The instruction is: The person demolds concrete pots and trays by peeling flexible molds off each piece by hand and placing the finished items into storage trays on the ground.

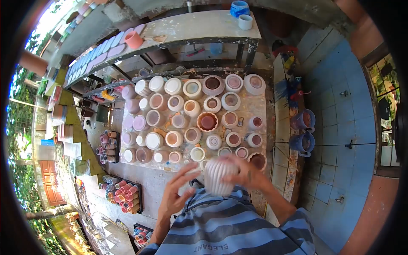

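A pale ribbed pot [219, 177] is held close to the striped shirt, at the near edge of the table. My right hand [250, 173] grips it on its right side. My left hand [179, 189] is just left of the pot, fingers spread, with a visible gap between them and the pot. Beyond both hands, rows of round pots cover the table [268, 127]. Among them are a dark red scalloped pot [207, 121] and a white round pot [154, 140]. A brown scalloped pot [257, 161] stands near my right hand.
Behind the table, a long shelf [191, 29] holds a pink pot [134, 40], flat pastel pieces and a white cup [245, 22]. Blue buckets [301, 143] stand on the right ledge. Black crates [139, 199] of small coloured pots sit at the lower left.
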A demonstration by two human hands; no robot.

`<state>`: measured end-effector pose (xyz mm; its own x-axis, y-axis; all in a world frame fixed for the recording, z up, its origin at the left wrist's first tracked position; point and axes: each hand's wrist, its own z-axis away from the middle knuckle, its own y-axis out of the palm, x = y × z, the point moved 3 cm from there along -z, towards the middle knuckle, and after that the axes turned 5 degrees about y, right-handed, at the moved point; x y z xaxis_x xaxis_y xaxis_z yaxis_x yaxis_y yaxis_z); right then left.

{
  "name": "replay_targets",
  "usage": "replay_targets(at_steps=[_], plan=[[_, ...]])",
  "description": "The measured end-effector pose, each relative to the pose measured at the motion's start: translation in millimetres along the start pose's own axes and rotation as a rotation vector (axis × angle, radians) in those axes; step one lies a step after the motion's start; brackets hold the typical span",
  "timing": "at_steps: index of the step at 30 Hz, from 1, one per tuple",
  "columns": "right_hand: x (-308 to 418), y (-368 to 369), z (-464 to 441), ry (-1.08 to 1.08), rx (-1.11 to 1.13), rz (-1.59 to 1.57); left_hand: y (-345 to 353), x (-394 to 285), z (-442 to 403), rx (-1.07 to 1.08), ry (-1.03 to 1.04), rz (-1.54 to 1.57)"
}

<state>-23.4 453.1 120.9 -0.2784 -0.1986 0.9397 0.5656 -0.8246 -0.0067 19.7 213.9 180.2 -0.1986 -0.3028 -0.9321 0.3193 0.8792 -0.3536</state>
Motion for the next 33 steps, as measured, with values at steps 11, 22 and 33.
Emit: replay_targets(at_steps=[11,22,33], plan=[[60.9,160.8,74.9,-0.194,-0.07,0.298,-46.4,21.2,154.1,0.148,-0.035,0.437],[46.8,296.5,89.2,-0.192,-0.06,0.295,-97.2,14.6,267.8,0.088,0.019,0.261],[69.3,345.1,78.0,-0.193,0.128,0.461,-127.5,9.0,315.0,0.066,0.067,0.176]])
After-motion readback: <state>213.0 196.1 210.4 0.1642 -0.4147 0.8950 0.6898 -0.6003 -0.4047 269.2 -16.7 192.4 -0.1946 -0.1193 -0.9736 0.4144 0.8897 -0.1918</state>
